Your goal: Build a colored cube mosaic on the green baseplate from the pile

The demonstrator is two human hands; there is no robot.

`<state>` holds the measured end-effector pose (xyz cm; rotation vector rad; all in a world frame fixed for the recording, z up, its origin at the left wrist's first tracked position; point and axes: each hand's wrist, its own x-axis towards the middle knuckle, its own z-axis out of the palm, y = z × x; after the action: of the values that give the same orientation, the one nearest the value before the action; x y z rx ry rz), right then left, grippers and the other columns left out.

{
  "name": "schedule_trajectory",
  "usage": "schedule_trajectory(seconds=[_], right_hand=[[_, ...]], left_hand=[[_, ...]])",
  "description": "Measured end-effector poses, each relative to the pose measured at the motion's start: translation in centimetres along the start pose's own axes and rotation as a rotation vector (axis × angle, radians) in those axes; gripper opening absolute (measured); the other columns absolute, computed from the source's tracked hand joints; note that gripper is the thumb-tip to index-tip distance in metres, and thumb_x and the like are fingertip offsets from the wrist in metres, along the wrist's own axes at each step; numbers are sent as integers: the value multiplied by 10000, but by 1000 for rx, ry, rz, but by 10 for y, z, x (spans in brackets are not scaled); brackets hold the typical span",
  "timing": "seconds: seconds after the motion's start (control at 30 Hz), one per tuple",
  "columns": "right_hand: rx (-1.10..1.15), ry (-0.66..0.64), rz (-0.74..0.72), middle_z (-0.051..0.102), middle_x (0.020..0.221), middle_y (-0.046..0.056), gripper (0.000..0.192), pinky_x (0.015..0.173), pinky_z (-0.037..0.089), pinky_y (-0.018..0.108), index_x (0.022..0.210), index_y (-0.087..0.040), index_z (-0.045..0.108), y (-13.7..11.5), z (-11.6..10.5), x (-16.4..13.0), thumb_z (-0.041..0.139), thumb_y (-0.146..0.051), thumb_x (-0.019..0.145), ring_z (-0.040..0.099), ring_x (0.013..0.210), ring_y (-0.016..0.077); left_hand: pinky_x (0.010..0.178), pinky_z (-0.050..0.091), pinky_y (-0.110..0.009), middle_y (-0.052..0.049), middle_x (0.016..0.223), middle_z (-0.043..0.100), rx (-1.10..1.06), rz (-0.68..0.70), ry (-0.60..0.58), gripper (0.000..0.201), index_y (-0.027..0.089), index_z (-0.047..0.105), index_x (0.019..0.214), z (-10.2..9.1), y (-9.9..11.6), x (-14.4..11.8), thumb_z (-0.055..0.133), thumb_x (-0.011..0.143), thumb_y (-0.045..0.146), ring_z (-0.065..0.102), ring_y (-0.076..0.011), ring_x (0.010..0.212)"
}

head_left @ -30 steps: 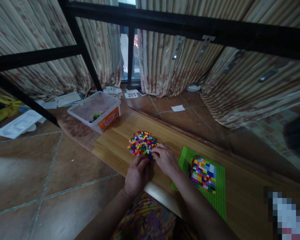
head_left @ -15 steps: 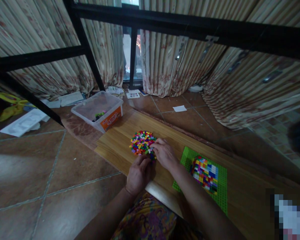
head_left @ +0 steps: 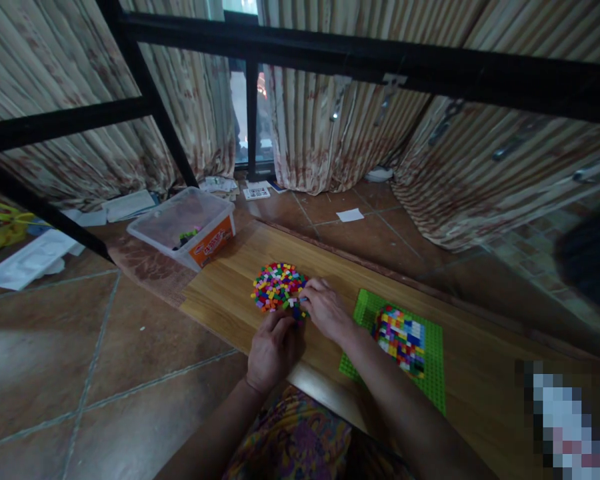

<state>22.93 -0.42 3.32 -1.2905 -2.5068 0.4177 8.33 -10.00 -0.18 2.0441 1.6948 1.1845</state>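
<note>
Toy bricks (head_left: 276, 283) are lying in a loose, multicoloured pile on the wooden worktop (head_left: 223, 293). The right hand (head_left: 327, 312) is hovering at the pile's right edge, and the left hand (head_left: 269, 350) is hovering just below it, fingers curling inward. The state of either grip cannot be determined. A green baseplate (head_left: 435, 357) is carrying assembled bricks (head_left: 401, 333) beside the right forearm.

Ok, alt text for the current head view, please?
A person's left hand and right hand are at the edge of a multicoloured brick pile on a wooden surface. A green baseplate bearing bricks lies to the right.
</note>
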Motion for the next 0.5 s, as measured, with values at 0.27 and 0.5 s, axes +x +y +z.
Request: schedule_trajectory(seconds=[0.27, 0.5], right_hand=[[550, 306, 261, 675, 890, 34, 172, 733, 500, 294, 1008, -215, 629, -29, -26, -48, 476, -272, 954, 635, 801, 166], [1240, 588, 664, 726, 839, 27, 252, 626, 581, 286, 961, -242, 719, -20, -43, -124, 685, -443, 812, 677, 684, 147]], left_hand=[[797, 555, -268, -83, 1034, 640, 33, 7, -2, 201, 198, 641, 997, -2, 1, 1, 457, 918, 189, 648, -158, 924], [810, 552, -284, -82, 1050, 645, 101, 11, -22, 202, 192, 648, 1006, -1, -5, 2, 474, 909, 222, 652, -174, 924]])
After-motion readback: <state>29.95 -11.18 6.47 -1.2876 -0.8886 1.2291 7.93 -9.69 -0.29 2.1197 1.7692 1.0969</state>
